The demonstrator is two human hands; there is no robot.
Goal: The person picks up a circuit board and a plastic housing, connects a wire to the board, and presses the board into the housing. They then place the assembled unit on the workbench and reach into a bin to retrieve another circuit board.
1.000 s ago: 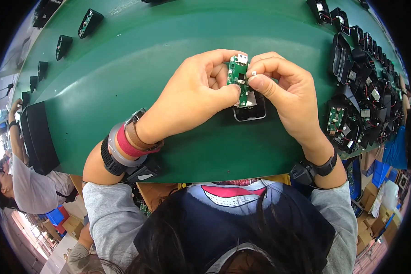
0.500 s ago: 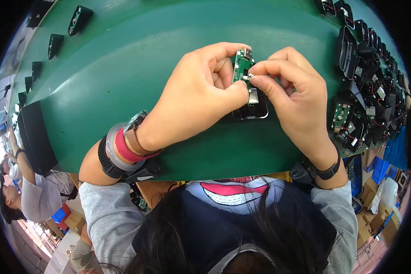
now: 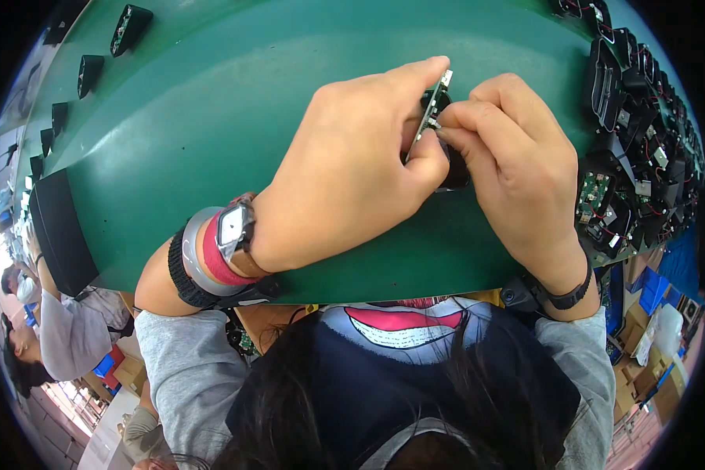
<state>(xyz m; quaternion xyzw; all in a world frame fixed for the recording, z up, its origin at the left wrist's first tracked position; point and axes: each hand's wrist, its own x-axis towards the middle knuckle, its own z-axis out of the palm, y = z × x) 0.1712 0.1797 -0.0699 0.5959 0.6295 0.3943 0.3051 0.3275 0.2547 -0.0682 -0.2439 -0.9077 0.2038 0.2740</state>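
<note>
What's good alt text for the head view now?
A person's left hand holds a circuit board nearly edge-on above a green tabletop, while the right hand pinches at its component side. One black casing shows partly behind; more black casings crowd the right.

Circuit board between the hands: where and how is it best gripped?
Probably by its thin edges near the ends, coming from the left: the circuit board stands nearly edge-on to the camera, its component side turned toward the right hand.

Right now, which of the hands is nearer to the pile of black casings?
Right. The right hand is left of the pile, apart from it; the left hand is farther left, holding the board.
</note>
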